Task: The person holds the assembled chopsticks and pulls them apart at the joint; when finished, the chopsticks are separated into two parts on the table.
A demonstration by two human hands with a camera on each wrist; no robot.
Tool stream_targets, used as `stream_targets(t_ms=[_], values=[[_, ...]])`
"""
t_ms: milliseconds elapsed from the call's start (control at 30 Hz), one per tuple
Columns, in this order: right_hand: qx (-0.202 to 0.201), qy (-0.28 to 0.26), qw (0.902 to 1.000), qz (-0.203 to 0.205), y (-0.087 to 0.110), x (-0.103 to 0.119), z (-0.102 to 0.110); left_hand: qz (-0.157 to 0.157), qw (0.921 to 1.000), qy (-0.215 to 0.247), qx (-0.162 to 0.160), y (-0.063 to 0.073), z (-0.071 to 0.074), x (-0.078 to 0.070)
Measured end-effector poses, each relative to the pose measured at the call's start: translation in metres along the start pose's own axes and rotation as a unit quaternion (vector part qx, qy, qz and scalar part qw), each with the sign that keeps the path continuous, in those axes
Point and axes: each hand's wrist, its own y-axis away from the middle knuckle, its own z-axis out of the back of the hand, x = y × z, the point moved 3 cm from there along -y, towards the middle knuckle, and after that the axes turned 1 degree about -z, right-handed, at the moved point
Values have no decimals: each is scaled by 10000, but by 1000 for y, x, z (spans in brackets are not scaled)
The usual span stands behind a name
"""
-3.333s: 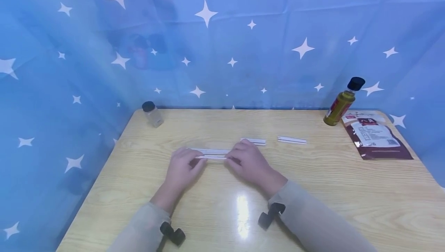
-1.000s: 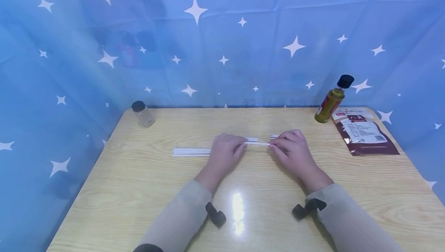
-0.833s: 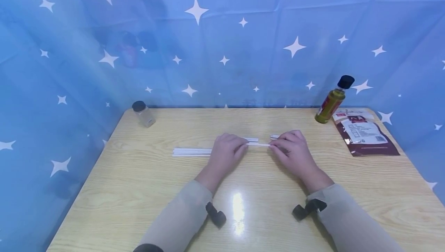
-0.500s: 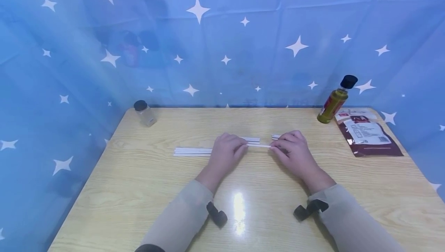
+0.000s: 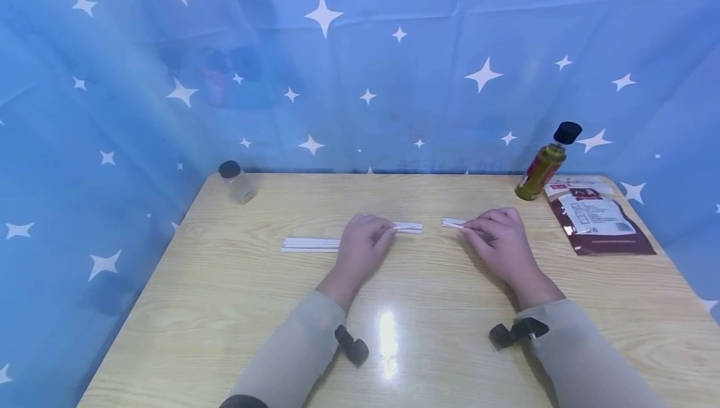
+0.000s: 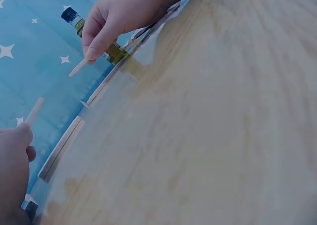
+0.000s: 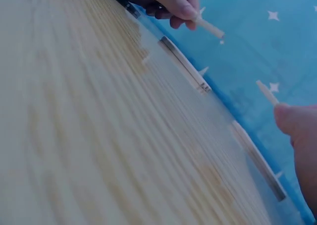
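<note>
My left hand (image 5: 364, 248) pinches a short piece of white stick (image 6: 34, 111) between thumb and fingertips. Its broken end points toward my right hand (image 5: 504, 248), which pinches a similar short piece (image 7: 267, 92). The two pieces are apart, with a gap between them, and both are held above the table. Beyond the left fingertips lies a stack of short white sticks (image 5: 415, 231). Another short stack (image 5: 449, 222) lies behind the right fingertips, partly hidden by that hand. Longer white sticks (image 5: 309, 245) lie side by side left of my left hand, which covers their right ends.
On the wooden table (image 5: 315, 345), a clear jar with a black lid (image 5: 242, 188) stands at the back left. At the back right are a bottle of yellow-green liquid (image 5: 540, 174) and a maroon-and-white packet (image 5: 599, 217). A blue star-patterned curtain (image 5: 394, 64) hangs behind.
Earlier, both hands were at the long sticks, then moved right holding one stick between them. That stick is now in two pieces, and my right hand has moved right with one.
</note>
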Motion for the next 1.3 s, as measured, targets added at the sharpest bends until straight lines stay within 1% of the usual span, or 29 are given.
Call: stream_targets(t_ms=[67,167,300,400,533,633,700,800,867,933,1033,1133,1300], values=[[32,6,10000,29,1,-1,0,48,10000,10,29,1,-1,0],[92,32,9999,70,1,-3,-1,8,10000,-71,21,1,-3,0],[234,145,9995,182,1,-3,-3,-220,9994,-258,-90,1,-5,-1],[365,230,9989,170,1,-3,-5,-371,9982,-442,-173,1,-5,0],[469,242,9986,-12,1,-3,-6,-323,9968,-716,-107,-1,-6,2],[497,240,9984,-138,2,-3,-6,-195,9958,-889,34,-2,-8,3],[515,247,9982,-194,3,-4,-6,-171,9945,-1030,109,-2,-9,2],[524,276,9980,-216,4,-5,-5,-275,9920,-1225,128,-3,-11,1],[528,282,9980,-217,5,-5,-5,-401,9901,-1346,83,-4,-12,-1],[535,291,9979,-206,5,-5,-5,-532,9885,-1417,10,-4,-12,-2],[570,293,9978,-175,5,-5,-5,-619,9874,-1453,-43,-4,-12,-3],[614,287,9976,-160,4,-5,-6,-606,9865,-1520,-58,-5,-12,-4],[608,285,9975,-216,4,-5,-7,-522,9860,-1582,17,-7,-13,-6]])
